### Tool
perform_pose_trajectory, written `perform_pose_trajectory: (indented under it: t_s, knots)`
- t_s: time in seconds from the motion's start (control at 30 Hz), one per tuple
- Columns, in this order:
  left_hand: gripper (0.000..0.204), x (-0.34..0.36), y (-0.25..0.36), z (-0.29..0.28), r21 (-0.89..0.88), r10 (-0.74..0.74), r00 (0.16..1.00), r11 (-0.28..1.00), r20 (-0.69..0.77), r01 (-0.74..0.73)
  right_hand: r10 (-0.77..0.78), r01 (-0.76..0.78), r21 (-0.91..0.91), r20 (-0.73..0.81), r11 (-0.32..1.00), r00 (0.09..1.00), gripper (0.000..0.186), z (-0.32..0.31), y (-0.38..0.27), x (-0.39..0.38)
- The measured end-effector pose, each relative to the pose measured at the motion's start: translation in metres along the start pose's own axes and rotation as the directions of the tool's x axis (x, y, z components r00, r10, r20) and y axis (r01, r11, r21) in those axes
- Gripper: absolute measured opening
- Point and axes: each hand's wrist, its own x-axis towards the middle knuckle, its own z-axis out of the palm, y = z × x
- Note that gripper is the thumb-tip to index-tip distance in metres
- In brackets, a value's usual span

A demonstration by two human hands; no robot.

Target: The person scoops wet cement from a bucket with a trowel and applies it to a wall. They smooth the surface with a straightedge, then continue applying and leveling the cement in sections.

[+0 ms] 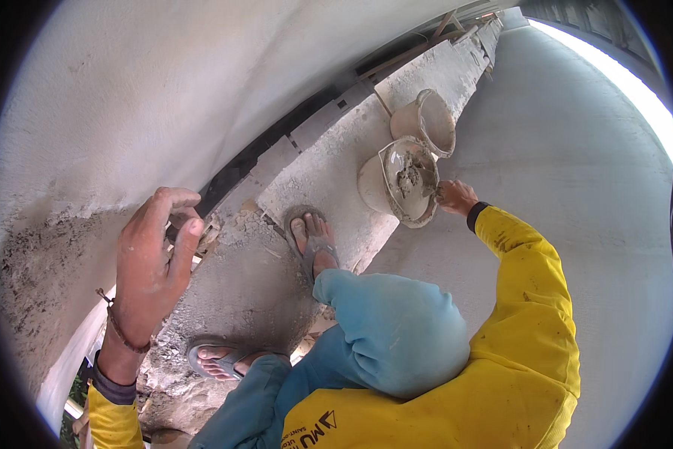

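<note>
My right hand [458, 195] grips what looks like a small trowel [428, 191] at the right rim of a pale, mortar-smeared bucket [374, 182]. Wet grey mortar [408, 176] sits inside the bucket, with its wire handle lying across it. A second pale bucket [410, 123] stands just behind the first. My left hand [158, 266] is raised at the left, near the plastered wall [74, 165], with fingers loosely bent and apart and no object visible in it.
A dusty, narrow platform [336, 153] runs away toward the upper right, with a dark gap along the left wall. My sandalled feet [310, 239] rest on it among crumbs of debris. A smooth grey surface [553, 172] fills the right side beside the platform, below a bright opening.
</note>
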Motion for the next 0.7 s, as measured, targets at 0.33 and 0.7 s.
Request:
perform_pose_trajectory:
  t_s: [0.33, 0.7]
  knots:
    - [0.031, 0.145, -0.004, 0.277, -0.184, -0.197, 0.977, 0.960, 0.084, 0.209, -0.174, 0.169, -0.064, -0.090, 0.984, 0.981, 0.024, -0.050, 0.019, -0.069]
    - [0.044, 0.158, 0.030, 0.404, -0.372, -0.313, 0.936, 0.859, 0.161, 0.351, -0.540, 0.254, -0.631, -0.313, 0.733, 0.781, 0.037, -0.052, -0.009, 0.048]
